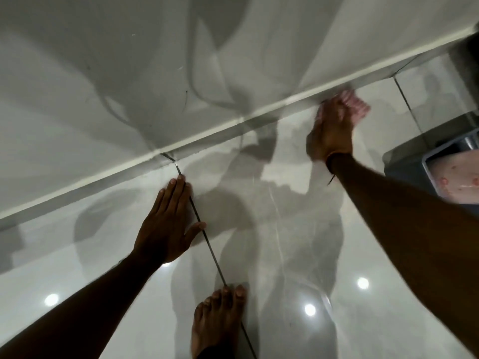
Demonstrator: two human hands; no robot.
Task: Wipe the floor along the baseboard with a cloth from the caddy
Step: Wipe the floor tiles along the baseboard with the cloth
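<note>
My right hand (330, 133) presses a pink cloth (355, 106) onto the glossy white tile floor (272, 208), right against the grey baseboard (207, 133) that runs diagonally from lower left to upper right. The hand and cloth are motion-blurred. My left hand (166, 226) lies flat on the floor, fingers spread, beside a dark grout line (204, 234), holding nothing. The caddy (451, 174), grey-blue with something pink inside, stands at the right edge, just right of my right forearm.
A bare foot (220, 322) rests on the floor at the bottom middle, on the grout line. The white wall (129, 73) above the baseboard carries shadows. Ceiling lights reflect off the tiles. A second grout line (407, 102) crosses at the upper right.
</note>
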